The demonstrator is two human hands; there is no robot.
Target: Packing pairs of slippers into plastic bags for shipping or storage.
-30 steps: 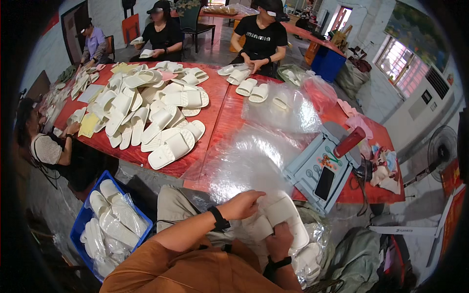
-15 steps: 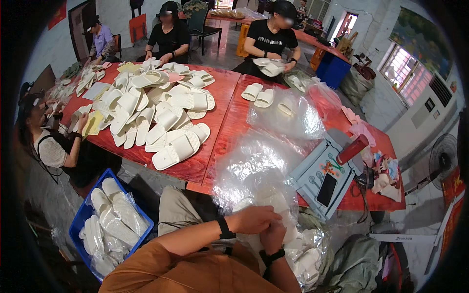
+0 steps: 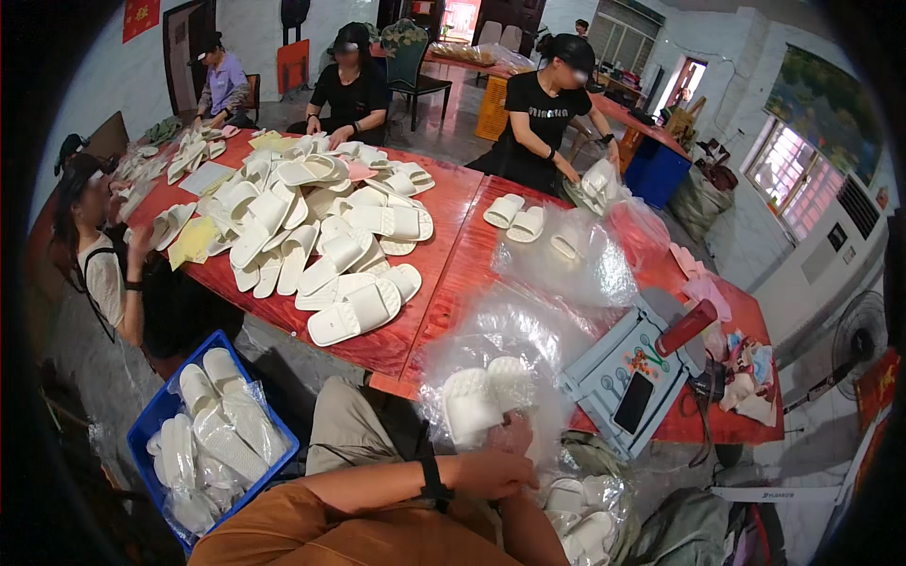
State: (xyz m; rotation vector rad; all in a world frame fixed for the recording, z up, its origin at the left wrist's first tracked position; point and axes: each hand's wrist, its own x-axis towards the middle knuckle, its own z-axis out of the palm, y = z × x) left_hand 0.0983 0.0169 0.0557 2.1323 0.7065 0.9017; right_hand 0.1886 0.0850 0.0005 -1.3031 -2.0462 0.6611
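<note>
Slippers (image 3: pixel 486 396), white, gripped in clear bag (image 3: pixel 528 349) by both closed hands (image 3: pixel 495 467); more bagged in blue crate (image 3: pixel 160 415), near left.

Daylight from the barred window (image 3: pixel 802 174) on the right and an open doorway (image 3: pixel 684 85) at the back lights the room evenly and brightly, with soft shadows under the red tabletop (image 3: pixel 453 283). The clear plastic bags (image 3: pixel 528 349) throw pale glare. Straight edges bow outward, the corners fall black, and faces are blurred.
</note>
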